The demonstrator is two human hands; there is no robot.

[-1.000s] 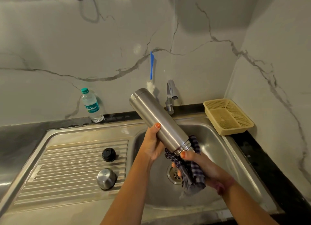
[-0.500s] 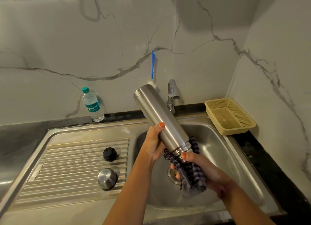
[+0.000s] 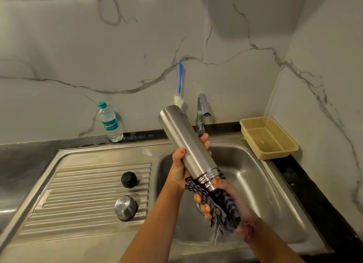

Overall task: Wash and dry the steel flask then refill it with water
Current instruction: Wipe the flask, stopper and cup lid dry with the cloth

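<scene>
A tall steel flask (image 3: pixel 182 143) is held tilted over the sink basin (image 3: pixel 253 176), its base up and to the left, its threaded mouth down and to the right. My left hand (image 3: pixel 179 169) grips the flask's body around the middle. My right hand (image 3: pixel 224 201) holds a dark checked cloth (image 3: pixel 220 205) wrapped round the flask's mouth, thumb on the threads. On the ribbed drainboard (image 3: pixel 78 184) lie the black stopper (image 3: pixel 128 179) and the steel cap (image 3: pixel 125 207).
The tap (image 3: pixel 202 113) rises behind the basin, with a blue-handled bottle brush (image 3: pixel 179 78) against the marble wall. A plastic water bottle (image 3: pixel 110 122) stands at the back left. A beige perforated basket (image 3: pixel 269 137) sits on the black counter at the right.
The flask and both hands have barely shifted; my left fingers now show behind the flask. The cloth stays round the mouth.
</scene>
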